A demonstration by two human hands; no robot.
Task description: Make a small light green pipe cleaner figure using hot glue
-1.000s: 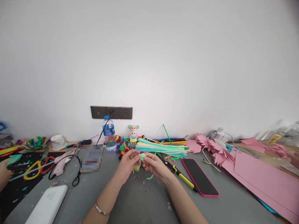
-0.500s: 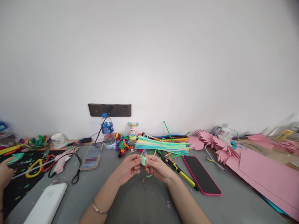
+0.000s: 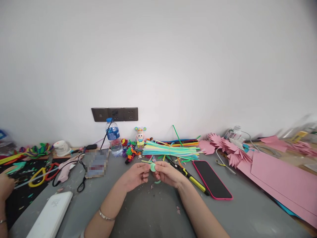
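Between my two hands is a small mint-green fuzzy piece (image 3: 153, 167), rounded like a coiled pipe cleaner. My left hand (image 3: 136, 176) pinches its left side with thumb and forefinger, the other fingers curled in. My right hand (image 3: 168, 173) grips the right side in the same way. A thin pale-green strand pokes out to the left above my left fingertips; whether it belongs to the piece I cannot tell. Just beyond my hands lies a bundle of pastel pipe cleaners (image 3: 170, 151). Close to my right wrist rest yellow-and-black pliers (image 3: 195, 183).
A phone (image 3: 213, 180) lies to the right, near pink paper sheets (image 3: 284, 181). A water bottle (image 3: 114, 138) and a toy figure (image 3: 140, 137) stand at the back. On the left are a white box (image 3: 51, 215), a pink glue gun (image 3: 65, 172), scissors (image 3: 37, 178) and another person's hand (image 3: 6, 186).
The view has shifted slightly. My hands keep their pinch on the green piece, which looks a little turned, and a thin strand now shows at its upper left.
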